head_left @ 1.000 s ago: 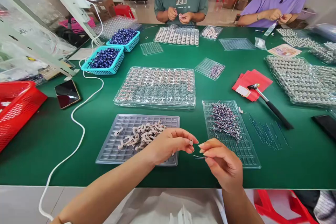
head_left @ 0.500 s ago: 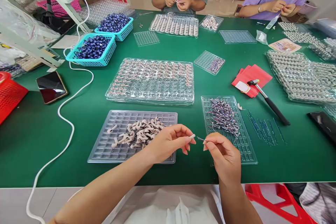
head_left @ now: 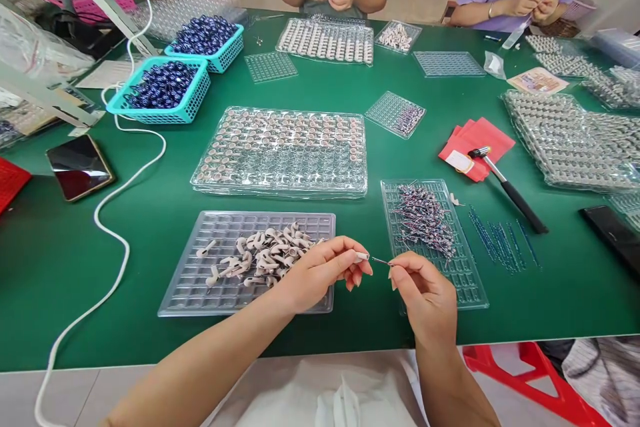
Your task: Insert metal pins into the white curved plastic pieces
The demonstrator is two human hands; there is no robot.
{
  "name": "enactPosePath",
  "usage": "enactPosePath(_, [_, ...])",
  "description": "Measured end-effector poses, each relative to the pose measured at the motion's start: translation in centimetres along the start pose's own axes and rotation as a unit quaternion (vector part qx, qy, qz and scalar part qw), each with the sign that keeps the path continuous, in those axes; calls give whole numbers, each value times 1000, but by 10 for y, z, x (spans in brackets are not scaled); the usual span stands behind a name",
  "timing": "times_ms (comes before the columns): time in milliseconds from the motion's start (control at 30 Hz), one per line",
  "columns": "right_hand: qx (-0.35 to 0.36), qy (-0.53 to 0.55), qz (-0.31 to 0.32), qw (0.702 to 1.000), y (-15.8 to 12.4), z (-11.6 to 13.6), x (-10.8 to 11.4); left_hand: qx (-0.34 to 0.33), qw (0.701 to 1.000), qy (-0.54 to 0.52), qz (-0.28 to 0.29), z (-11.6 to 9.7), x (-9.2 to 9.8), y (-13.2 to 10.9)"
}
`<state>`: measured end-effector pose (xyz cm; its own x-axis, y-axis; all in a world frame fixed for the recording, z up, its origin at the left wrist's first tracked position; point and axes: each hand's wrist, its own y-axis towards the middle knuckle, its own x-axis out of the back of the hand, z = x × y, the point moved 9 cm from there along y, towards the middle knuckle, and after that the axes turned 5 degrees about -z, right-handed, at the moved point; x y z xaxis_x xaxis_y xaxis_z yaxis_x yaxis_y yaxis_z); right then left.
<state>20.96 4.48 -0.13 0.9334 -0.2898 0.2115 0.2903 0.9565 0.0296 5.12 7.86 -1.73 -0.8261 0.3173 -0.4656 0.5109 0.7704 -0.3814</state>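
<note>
Between the thumb and fingers of my left hand (head_left: pixel 340 263) is a small white earbud shell (head_left: pixel 362 257), its narrow end facing right. My right hand (head_left: pixel 424 287) pinches a thin dark wire (head_left: pixel 381 261), whose tip points left at the shell; the two look close but apart. Left of my hands lies a clear grid tray (head_left: pixel 185 293) with a heap of similar white shells (head_left: pixel 267 250). Beyond my right hand, another clear tray (head_left: pixel 473 287) bears a pile of thin wired parts (head_left: pixel 425 220) with small pale ends.
A clear blister tray (head_left: pixel 280 183) partly filled with shells lies ahead. A hammer (head_left: pixel 515 197) rests across red envelopes (head_left: pixel 487 137), near several blue-green strands (head_left: pixel 500 240). Blue baskets (head_left: pixel 193 97), a white cable (head_left: pixel 123 240) and a phone (head_left: pixel 80 167) are leftward. Two people work opposite.
The white shell in my left hand has turned slightly, and its end sits nearer the wire tip. My view has shifted a little; both hands keep their holds.
</note>
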Motion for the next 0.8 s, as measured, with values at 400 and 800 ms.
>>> enactPosePath(400, [-9,-40,25,999,2,3,-5,-22,1000,10,7,-3,0,-2])
enactPosePath(800, [64,-71,25,995,2,19,-7,-55,995,84,-5,-11,-1,-4])
